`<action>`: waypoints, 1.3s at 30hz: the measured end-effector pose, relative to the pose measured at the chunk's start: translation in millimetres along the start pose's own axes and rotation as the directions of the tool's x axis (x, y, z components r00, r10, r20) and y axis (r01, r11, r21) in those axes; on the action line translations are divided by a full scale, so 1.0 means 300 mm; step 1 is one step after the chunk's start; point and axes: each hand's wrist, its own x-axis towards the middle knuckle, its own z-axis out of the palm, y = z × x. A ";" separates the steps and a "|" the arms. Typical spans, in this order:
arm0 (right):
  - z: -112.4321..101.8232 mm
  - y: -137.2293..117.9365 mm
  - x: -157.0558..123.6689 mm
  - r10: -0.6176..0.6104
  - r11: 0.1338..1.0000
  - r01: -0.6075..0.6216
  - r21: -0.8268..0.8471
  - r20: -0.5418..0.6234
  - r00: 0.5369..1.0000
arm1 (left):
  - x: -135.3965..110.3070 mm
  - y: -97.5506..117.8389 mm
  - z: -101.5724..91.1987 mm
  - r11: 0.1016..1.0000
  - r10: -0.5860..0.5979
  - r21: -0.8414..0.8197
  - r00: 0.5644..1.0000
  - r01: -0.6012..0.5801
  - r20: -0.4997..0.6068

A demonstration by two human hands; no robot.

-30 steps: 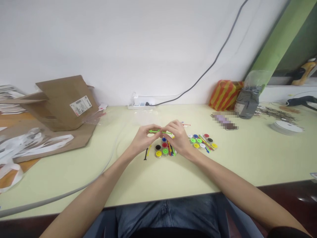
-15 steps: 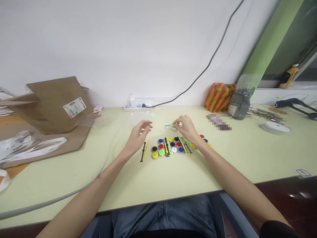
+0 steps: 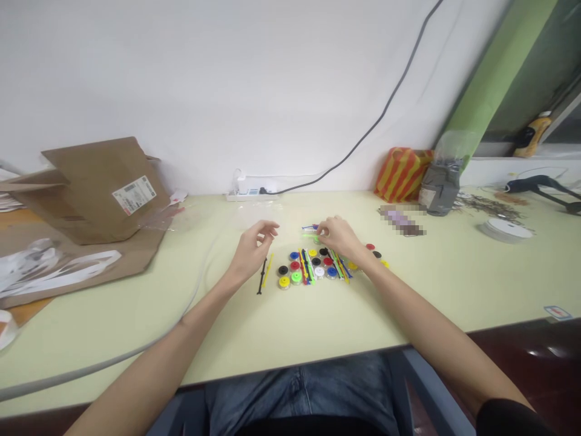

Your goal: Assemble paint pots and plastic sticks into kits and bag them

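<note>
Nearest to us, our forearms run out over the pale table, and they are no longer drawn together. A second ago both hands met above the coloured pieces and pinched one green stick between them. Now they have parted. Our left hand has let go and hangs empty just above the table, fingers loosely curled and the thumb held apart from them. The black strip and yellow strip lie just beside it. Our right hand has carried the green stick across the cluster of round caps to its far edge. There the fingertips are pinched on one end of the stick, low over the table, close to a small blue piece. Whether the stick already touches the surface is too small to tell. We judge the two-handed work on this stick to be over, with the piece being set aside behind the rest. Beyond it the power strip sits against the wall, with the cardboard box off to the left.
</note>
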 end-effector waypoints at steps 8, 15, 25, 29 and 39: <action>0.001 -0.055 -0.014 -0.097 0.989 0.105 0.108 -0.075 0.992 | 0.004 -0.029 -0.002 0.998 0.026 0.061 0.999 -0.024 -0.040; 0.009 -0.227 -0.072 -0.466 0.838 0.449 0.309 -0.021 0.885 | 0.002 -0.035 -0.003 0.997 0.019 0.076 1.000 -0.018 -0.023; 0.029 -0.283 -0.088 -0.454 0.828 0.454 0.331 -0.080 0.887 | 0.003 -0.030 -0.004 0.999 -0.025 -0.020 1.000 0.025 0.000; 0.014 -0.282 -0.081 -0.377 0.805 0.463 0.371 -0.282 0.882 | 0.011 -0.015 -0.011 0.944 -0.106 -0.298 0.985 0.142 0.134; 0.011 -0.298 -0.083 -0.233 0.790 0.430 0.436 -0.435 0.870 | -0.008 0.015 0.000 0.717 -0.147 -0.611 0.930 0.335 0.337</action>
